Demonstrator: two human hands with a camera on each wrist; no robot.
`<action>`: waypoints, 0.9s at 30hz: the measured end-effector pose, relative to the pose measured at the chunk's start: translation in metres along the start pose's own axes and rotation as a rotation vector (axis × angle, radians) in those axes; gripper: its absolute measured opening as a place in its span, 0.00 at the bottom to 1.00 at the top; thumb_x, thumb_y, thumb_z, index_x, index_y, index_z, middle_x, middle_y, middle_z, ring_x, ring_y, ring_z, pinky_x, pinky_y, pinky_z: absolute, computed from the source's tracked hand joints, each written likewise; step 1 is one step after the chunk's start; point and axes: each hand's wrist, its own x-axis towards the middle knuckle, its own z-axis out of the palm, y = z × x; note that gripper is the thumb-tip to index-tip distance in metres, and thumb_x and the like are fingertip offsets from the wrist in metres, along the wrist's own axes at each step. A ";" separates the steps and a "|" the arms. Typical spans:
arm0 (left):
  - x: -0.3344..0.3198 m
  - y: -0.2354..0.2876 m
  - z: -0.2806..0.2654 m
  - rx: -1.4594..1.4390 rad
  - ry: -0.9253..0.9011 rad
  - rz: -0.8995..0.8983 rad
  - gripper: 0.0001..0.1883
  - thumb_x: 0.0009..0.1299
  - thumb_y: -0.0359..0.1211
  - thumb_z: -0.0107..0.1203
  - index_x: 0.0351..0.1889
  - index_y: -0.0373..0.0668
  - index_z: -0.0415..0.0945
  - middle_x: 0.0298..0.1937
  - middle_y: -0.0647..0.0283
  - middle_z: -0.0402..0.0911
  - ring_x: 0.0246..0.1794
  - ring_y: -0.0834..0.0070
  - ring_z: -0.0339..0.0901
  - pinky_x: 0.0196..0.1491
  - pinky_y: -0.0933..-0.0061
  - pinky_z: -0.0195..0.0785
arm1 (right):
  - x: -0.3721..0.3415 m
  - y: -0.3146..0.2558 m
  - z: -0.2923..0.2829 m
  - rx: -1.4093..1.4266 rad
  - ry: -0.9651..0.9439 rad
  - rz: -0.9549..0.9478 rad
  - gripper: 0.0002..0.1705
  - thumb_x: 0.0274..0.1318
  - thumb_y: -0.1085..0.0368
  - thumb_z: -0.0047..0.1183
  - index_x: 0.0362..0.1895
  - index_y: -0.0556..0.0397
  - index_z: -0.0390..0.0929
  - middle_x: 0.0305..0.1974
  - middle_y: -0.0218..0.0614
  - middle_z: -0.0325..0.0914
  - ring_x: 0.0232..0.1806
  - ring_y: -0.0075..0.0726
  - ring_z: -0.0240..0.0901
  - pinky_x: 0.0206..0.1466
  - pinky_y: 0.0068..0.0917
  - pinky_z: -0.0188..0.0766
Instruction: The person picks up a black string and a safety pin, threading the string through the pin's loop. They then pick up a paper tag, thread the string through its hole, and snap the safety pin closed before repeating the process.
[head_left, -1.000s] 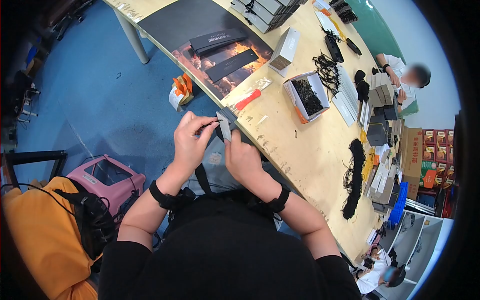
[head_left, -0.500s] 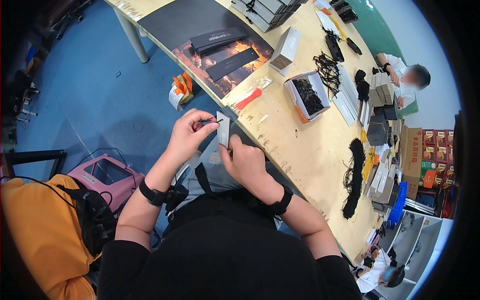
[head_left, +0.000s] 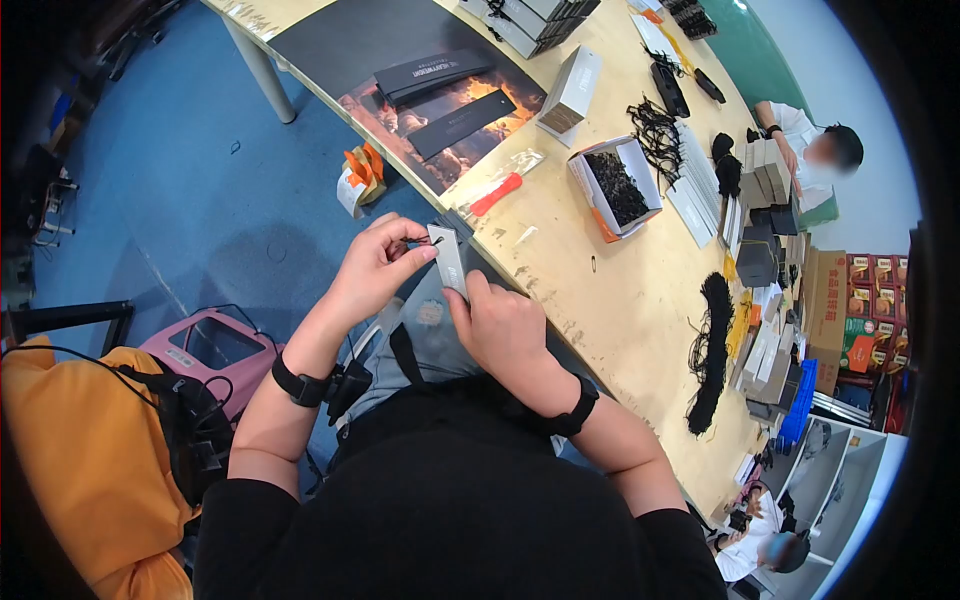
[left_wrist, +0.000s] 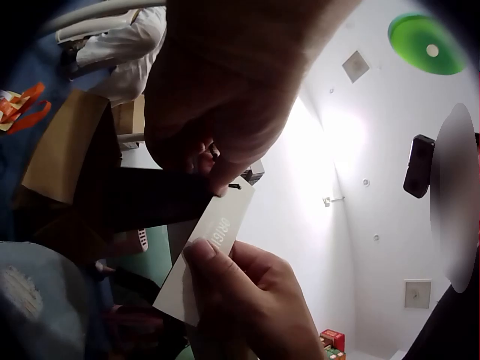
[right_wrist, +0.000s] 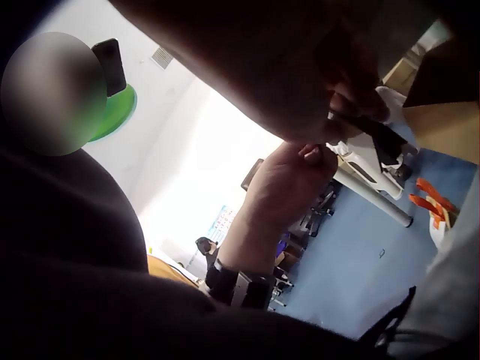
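Observation:
Over the lap, by the table edge, my right hand (head_left: 503, 328) holds a narrow light-grey hang tag (head_left: 449, 265) near its lower end. In the left wrist view the thumb presses on the printed face of the tag (left_wrist: 212, 244), beside pale lettering. My left hand (head_left: 373, 270) pinches a thin black cord (head_left: 415, 241) at the upper end of the tag, where a small black bit of cord shows at the hole. The right wrist view is dark, and the tag is mostly hidden there behind the hands.
On the wooden table (head_left: 640, 300) stand an open box of black cords (head_left: 617, 190), a grey block of tags (head_left: 573, 95) and a red-handled tool (head_left: 496, 194). Black printed strips (head_left: 462, 124) lie on a dark mat. Two other people sit at the table's far side.
The tag has turned so its pale face shows more. My left hand has drawn slightly left with the cord, and my right hand has shifted a little down and to the right.

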 end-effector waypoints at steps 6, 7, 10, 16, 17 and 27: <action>0.002 -0.004 0.005 -0.121 0.080 -0.013 0.08 0.58 0.28 0.59 0.34 0.38 0.74 0.28 0.73 0.63 0.21 0.90 0.54 0.25 0.87 0.50 | 0.005 0.000 -0.001 0.068 -0.024 -0.007 0.12 0.50 0.59 0.53 0.27 0.52 0.65 0.12 0.37 0.70 0.13 0.40 0.71 0.16 0.32 0.67; 0.001 -0.004 0.005 -0.120 0.080 -0.014 0.08 0.58 0.28 0.59 0.34 0.38 0.74 0.28 0.73 0.63 0.21 0.90 0.54 0.25 0.87 0.50 | 0.006 -0.001 0.000 0.084 -0.018 -0.001 0.11 0.51 0.61 0.52 0.29 0.52 0.65 0.13 0.38 0.70 0.14 0.41 0.71 0.16 0.33 0.67; 0.001 0.000 0.010 -0.241 0.145 -0.044 0.09 0.57 0.26 0.60 0.34 0.38 0.73 0.29 0.74 0.64 0.21 0.92 0.54 0.24 0.89 0.49 | 0.008 -0.001 0.009 0.136 0.010 -0.004 0.09 0.52 0.63 0.51 0.31 0.53 0.65 0.13 0.39 0.71 0.14 0.44 0.71 0.17 0.34 0.67; -0.001 -0.003 0.018 -0.128 0.257 0.062 0.08 0.58 0.25 0.59 0.34 0.37 0.73 0.30 0.73 0.64 0.23 0.91 0.56 0.25 0.88 0.52 | 0.014 -0.004 0.015 0.169 0.020 0.004 0.09 0.53 0.63 0.49 0.32 0.55 0.66 0.13 0.38 0.71 0.14 0.41 0.72 0.15 0.31 0.68; -0.002 -0.003 0.018 -0.113 0.268 0.065 0.07 0.58 0.25 0.59 0.33 0.37 0.73 0.30 0.73 0.63 0.23 0.91 0.56 0.25 0.88 0.52 | 0.014 -0.004 0.017 0.163 0.018 0.011 0.09 0.53 0.63 0.48 0.32 0.56 0.66 0.13 0.39 0.71 0.13 0.42 0.72 0.15 0.31 0.68; -0.005 -0.005 0.009 -0.034 0.206 0.062 0.07 0.59 0.27 0.59 0.32 0.37 0.73 0.29 0.73 0.64 0.22 0.91 0.56 0.25 0.87 0.52 | 0.016 -0.007 0.012 0.144 0.014 0.018 0.10 0.53 0.61 0.49 0.28 0.54 0.67 0.12 0.38 0.71 0.13 0.41 0.71 0.16 0.31 0.68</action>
